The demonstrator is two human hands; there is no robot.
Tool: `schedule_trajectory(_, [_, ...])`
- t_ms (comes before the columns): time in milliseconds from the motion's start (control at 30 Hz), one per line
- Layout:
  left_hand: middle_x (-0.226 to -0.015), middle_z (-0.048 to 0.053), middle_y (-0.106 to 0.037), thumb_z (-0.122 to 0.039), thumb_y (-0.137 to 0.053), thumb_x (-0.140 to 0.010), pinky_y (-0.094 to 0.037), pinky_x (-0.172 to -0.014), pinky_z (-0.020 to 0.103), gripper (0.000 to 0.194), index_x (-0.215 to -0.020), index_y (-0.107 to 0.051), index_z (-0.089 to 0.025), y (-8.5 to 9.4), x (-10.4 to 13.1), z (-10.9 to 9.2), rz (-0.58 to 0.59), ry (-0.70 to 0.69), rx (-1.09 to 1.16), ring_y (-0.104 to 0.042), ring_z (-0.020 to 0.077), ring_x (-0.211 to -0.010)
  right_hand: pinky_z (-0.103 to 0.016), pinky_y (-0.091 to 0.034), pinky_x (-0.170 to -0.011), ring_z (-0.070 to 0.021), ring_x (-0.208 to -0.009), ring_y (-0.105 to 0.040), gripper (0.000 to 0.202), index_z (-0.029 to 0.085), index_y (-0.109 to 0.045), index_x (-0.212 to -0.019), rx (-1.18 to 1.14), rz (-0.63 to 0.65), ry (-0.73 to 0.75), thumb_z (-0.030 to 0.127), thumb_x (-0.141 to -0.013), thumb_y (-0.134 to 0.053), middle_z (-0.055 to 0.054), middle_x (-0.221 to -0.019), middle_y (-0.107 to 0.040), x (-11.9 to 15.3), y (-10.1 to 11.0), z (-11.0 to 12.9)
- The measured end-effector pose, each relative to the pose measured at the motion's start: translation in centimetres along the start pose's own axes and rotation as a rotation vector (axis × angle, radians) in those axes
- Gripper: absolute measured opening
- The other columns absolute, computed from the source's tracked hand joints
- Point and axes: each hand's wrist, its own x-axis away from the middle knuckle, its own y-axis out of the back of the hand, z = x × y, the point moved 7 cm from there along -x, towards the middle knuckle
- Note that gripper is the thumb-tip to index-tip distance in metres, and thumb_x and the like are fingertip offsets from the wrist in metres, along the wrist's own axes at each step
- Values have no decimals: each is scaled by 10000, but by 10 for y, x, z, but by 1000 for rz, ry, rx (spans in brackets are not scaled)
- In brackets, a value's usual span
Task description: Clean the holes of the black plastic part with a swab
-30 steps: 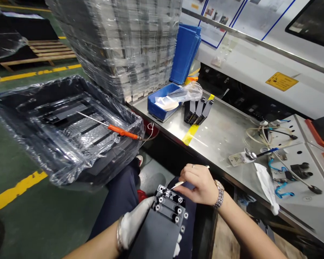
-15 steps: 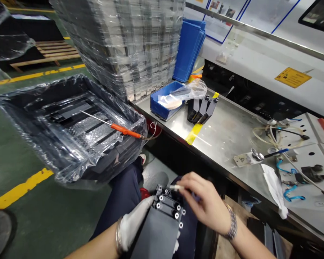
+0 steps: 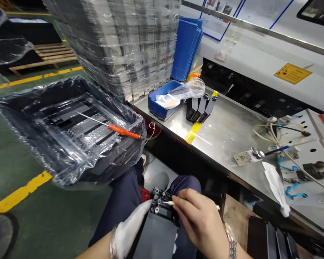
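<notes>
A black plastic cartridge-like part (image 3: 158,230) lies over the person's lap at the near bottom of the view, its far end carrying a row of small round ports with pale rims. The step in hand looks like cleaning or probing those ports: a thin white stick, probably a swab (image 3: 169,203), points with its tip at one port near the far left corner of the part. As a judgement, the next move calls for a steady, fine stroke, the tip kept inside the small opening while the part is held from rocking.

The right hand (image 3: 198,221) is bare; its thumb and forefinger are pinched narrowly on the swab, the other fingers curled over the part's right edge. A metal watch (image 3: 230,244) sits at that wrist. The left hand (image 3: 129,228), in a white glove, is wrapped round the part's left side, fingers closed on it from beneath; a bangle shows at the wrist.

To the left stands a black tray lined with clear plastic film (image 3: 67,129), an orange-handled pick (image 3: 112,127) lying across it. Beyond, on the steel bench (image 3: 226,133), are a blue bin (image 3: 164,100) with a clear bag, several upright black parts (image 3: 201,108) beside yellow tape, and, far right, tubing and a white cloth (image 3: 277,187). A film-wrapped stack of trays (image 3: 124,43) rises at the far left of the bench.
</notes>
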Motion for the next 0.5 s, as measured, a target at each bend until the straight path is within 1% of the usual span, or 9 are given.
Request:
schedule_trajectory(100, [-1054, 88, -674, -463, -569, -952, -560, -841, 400, 384, -1117, -635, -123, -1, 2, 5, -7, 25, -20, -657, 190, -922, -317, -488, -619, -192, -761, -618, 215, 118, -658, -1102, -31, -24, 64, 36, -926, -565, -97, -925, -682, 4, 5, 9])
schedule_trajectory(200, [-1007, 89, -693, -494, -556, -947, -553, -846, 399, 417, -1097, -651, -117, -2, 5, 14, -32, 44, -35, -667, 198, -905, -306, -495, -618, -181, -750, -619, 219, 129, -652, -1121, -172, 31, 150, 67, -914, -616, -78, -891, -681, 12, 8, 18])
schedule_trajectory(233, [-972, 93, -701, -508, -552, -941, -549, -848, 395, 433, -1075, -666, -111, -3, 6, 17, -40, 52, -40, -673, 209, -898, -301, -506, -631, -180, -767, -625, 228, 130, -646, -1136, -211, 43, 144, 73, -917, -613, -81, -905, -678, 15, 7, 17])
schedule_trajectory(267, [-930, 98, -709, -517, -549, -933, -546, -844, 390, 448, -1046, -682, -104, -4, 6, 20, -47, 61, -44, -680, 224, -887, -293, -517, -648, -178, -793, -632, 239, 128, -640, -1153, -231, 39, 109, 71, -926, -594, -89, -929, -673, 18, 7, 13])
schedule_trajectory(367, [-876, 115, -723, -489, -558, -907, -540, -812, 374, 445, -1012, -710, -83, -5, 4, 25, -52, 90, -63, -692, 256, -836, -276, -546, -718, -171, -871, -645, 272, 131, -629, -1188, -223, -5, -94, 45, -959, -511, -107, -989, -645, 26, 0, -6])
schedule_trajectory(400, [-892, 116, -727, -473, -562, -906, -539, -803, 373, 437, -1030, -707, -80, -5, 4, 25, -49, 90, -70, -693, 252, -821, -270, -550, -723, -167, -870, -647, 267, 137, -633, -1183, -223, -4, -129, 49, -967, -504, -105, -989, -640, 28, -5, -9])
schedule_trajectory(500, [-1004, 109, -722, -474, -558, -929, -541, -841, 393, 431, -1114, -672, -102, -2, 4, 22, -35, 47, -83, -686, 221, -864, -271, -559, -694, -176, -843, -656, 241, 141, -646, -1156, -165, -9, -144, 65, -969, -515, -106, -972, -644, 32, -16, -10])
